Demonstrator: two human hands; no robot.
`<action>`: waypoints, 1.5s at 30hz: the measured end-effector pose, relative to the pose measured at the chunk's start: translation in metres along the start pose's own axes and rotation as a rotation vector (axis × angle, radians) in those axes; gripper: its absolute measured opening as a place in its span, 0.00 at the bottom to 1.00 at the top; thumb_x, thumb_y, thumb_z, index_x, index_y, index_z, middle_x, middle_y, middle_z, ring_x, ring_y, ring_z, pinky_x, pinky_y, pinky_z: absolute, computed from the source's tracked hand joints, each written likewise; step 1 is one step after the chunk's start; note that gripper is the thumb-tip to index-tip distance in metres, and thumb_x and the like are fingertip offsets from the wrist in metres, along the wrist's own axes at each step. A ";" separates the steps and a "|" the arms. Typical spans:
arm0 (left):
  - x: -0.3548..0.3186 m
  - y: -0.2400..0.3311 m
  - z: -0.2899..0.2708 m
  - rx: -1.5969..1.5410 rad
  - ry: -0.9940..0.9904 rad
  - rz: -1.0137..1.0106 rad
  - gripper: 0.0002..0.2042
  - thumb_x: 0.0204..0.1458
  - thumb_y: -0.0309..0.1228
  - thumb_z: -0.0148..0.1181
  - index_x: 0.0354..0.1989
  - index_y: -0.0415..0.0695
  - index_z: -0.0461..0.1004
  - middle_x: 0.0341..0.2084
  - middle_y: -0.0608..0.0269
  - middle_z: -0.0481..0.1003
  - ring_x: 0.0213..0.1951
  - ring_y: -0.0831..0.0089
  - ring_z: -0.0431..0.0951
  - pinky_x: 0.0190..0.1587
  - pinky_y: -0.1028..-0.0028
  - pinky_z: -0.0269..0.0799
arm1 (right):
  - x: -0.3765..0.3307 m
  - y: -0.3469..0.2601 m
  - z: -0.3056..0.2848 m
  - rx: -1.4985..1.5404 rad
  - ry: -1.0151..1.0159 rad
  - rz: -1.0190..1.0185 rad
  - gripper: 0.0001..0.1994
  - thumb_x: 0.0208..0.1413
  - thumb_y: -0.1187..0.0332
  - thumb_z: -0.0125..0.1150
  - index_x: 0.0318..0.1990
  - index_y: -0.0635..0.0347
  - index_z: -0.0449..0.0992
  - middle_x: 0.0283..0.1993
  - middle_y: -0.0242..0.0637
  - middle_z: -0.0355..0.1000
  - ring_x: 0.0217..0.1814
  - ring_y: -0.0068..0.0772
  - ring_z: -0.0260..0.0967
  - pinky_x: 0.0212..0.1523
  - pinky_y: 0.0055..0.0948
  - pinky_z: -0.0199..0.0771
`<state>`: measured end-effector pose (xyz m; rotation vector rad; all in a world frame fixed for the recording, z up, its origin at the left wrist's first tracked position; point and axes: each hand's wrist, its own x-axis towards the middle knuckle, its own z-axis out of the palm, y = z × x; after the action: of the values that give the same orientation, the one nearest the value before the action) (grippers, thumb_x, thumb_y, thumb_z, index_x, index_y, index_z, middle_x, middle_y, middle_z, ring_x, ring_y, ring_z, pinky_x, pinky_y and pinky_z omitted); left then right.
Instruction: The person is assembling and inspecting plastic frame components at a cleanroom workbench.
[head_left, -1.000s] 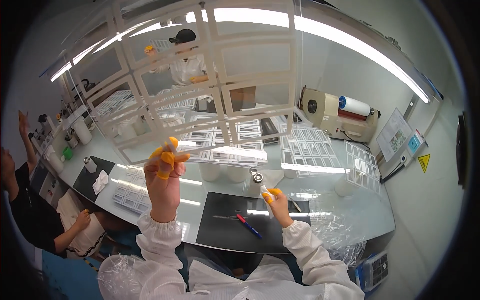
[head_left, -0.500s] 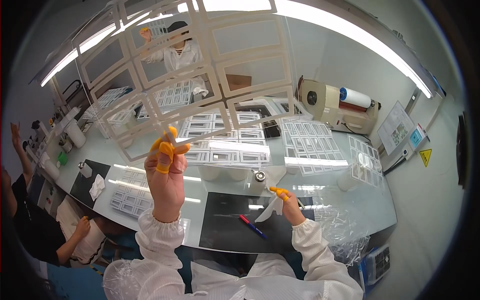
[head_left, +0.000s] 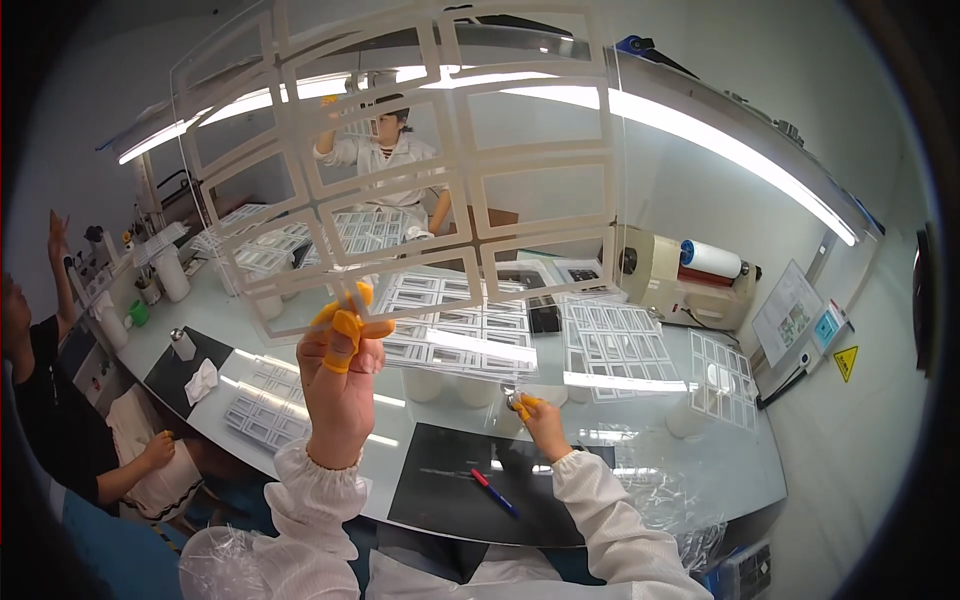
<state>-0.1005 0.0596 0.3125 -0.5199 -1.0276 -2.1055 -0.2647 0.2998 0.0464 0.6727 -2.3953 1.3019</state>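
My left hand is raised, its orange-covered fingertips pinching the lower edge of a large clear sheet. Rows of pale rectangular outlines cover the sheet, which stands tilted up before me. My right hand, also with orange finger covers, reaches over the dark mat. Its curled fingers meet the metal top of a small bottle. What lies between those fingers is too small to make out. On the mat lies a red and blue pen.
Stacked frame-patterned sheets rest on white supports, with more sheets farther right. A roller machine stands at the back right. Crumpled clear film lies at the right. One person sits at left; another is across the table.
My right hand has moved left and forward to the bottle's top. The white cloth that hung by it no longer shows clearly. The view has tilted up; my left hand still holds the sheet.
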 end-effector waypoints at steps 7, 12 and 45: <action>-0.008 0.007 0.012 0.010 -0.018 0.022 0.13 0.45 0.38 0.54 0.33 0.40 0.70 0.23 0.62 0.72 0.15 0.84 0.61 0.21 0.83 0.57 | -0.001 -0.001 -0.005 -0.393 -0.172 0.003 0.11 0.45 0.65 0.53 0.38 0.55 0.71 0.24 0.47 0.67 0.26 0.46 0.66 0.27 0.37 0.65; -0.019 0.013 0.014 0.035 0.000 0.035 0.14 0.45 0.39 0.55 0.34 0.40 0.71 0.23 0.61 0.73 0.15 0.84 0.61 0.21 0.83 0.57 | 0.006 -0.007 -0.007 -0.432 -0.260 0.043 0.12 0.45 0.62 0.52 0.30 0.62 0.71 0.26 0.47 0.68 0.28 0.48 0.66 0.29 0.38 0.66; -0.055 0.016 0.026 -0.090 -0.103 -0.078 0.16 0.45 0.39 0.55 0.39 0.42 0.69 0.23 0.70 0.71 0.13 0.91 0.58 0.16 0.89 0.54 | -0.010 -0.191 -0.192 1.162 -0.085 -0.160 0.19 0.43 0.60 0.59 0.39 0.62 0.65 0.25 0.32 0.63 0.09 0.14 0.46 0.09 0.15 0.44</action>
<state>-0.0516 0.0971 0.3021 -0.6483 -1.0287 -2.2219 -0.1390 0.3753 0.2747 1.1535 -1.3679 2.5593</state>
